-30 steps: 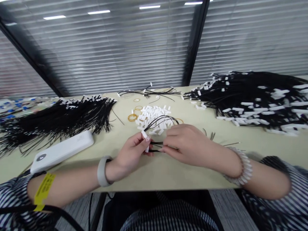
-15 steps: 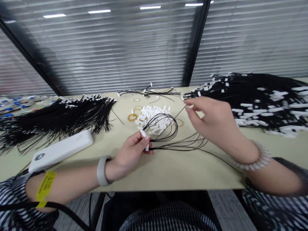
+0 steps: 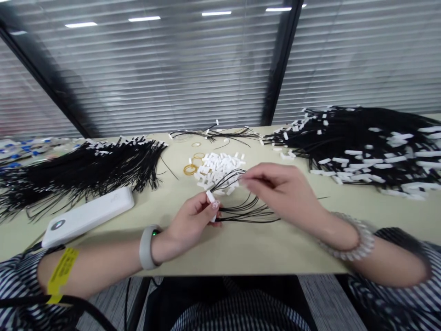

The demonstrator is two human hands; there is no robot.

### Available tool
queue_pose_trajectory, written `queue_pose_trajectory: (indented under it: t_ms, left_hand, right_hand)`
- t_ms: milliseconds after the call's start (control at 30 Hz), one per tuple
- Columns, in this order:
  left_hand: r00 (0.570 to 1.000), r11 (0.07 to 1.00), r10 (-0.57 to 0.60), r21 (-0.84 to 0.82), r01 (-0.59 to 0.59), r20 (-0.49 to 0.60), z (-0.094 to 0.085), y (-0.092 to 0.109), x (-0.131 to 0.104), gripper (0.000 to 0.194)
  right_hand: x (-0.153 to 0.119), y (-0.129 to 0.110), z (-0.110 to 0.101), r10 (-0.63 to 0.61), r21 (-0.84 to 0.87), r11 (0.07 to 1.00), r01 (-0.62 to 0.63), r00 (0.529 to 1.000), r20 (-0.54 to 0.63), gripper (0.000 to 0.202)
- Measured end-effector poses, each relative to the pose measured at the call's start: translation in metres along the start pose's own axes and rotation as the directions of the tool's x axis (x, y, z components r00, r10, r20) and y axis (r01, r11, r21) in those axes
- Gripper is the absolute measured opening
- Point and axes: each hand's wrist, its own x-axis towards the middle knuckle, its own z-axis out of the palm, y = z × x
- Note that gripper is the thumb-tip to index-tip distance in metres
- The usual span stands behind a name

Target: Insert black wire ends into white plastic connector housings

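Note:
My left hand (image 3: 195, 216) pinches a white connector (image 3: 211, 197), from which thin black wires (image 3: 246, 212) loop out to the right. My right hand (image 3: 275, 186) is closed at the upper part of the loops, thumb and forefinger pressed together on the black wires. Just beyond both hands lies a pile of small white connectors (image 3: 220, 166), partly crossed by the looped wires. Yellow rubber bands (image 3: 190, 169) rest at the left side of that pile.
Black wire bundles lie at the left (image 3: 86, 168) and right (image 3: 365, 138), with white connectors on them. A white power bank (image 3: 89, 216) is near my left forearm. A few loose wires (image 3: 227, 134) lie at the table's back edge, before blinds (image 3: 165, 69).
My right hand has moved left and toward me, from the back of the table to the wire loops. The loops have narrowed. My left hand has barely shifted.

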Motion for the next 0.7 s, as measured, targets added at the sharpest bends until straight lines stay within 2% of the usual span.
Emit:
queue_pose_trajectory:
  t_ms: [100,233,400,567,700]
  left_hand:
    - [0.999,0.998,0.010,0.054,-0.012,0.033,0.0001,0.0018,-0.0005,0.021]
    - [0.998,0.996,0.012,0.088,-0.018,0.063,0.0006,0.0035,-0.0017,0.021]
    - [0.997,0.993,0.016,0.111,-0.025,0.074,0.0007,0.0028,-0.0027,0.019]
    - [0.996,0.989,0.026,0.143,-0.039,0.087,0.0023,0.0042,-0.0033,0.019]
    - [0.996,0.984,0.027,0.172,-0.042,0.089,0.0037,0.0065,-0.0043,0.018]
  right_hand:
    - [-0.0035,-0.0009,0.0072,-0.057,-0.165,0.983,0.081,0.988,0.146,0.010]
    - [-0.0025,0.0005,0.0088,-0.027,-0.251,0.965,0.072,0.983,0.180,0.017]
    - [-0.0023,-0.0015,0.0074,0.051,-0.254,0.967,0.005,0.975,0.215,0.020]
    - [-0.0013,-0.0033,0.0087,0.062,-0.229,0.973,-0.006,0.969,0.240,0.021]
    - [0.0000,-0.0030,0.0078,0.129,-0.170,0.982,-0.085,0.956,0.265,0.022]
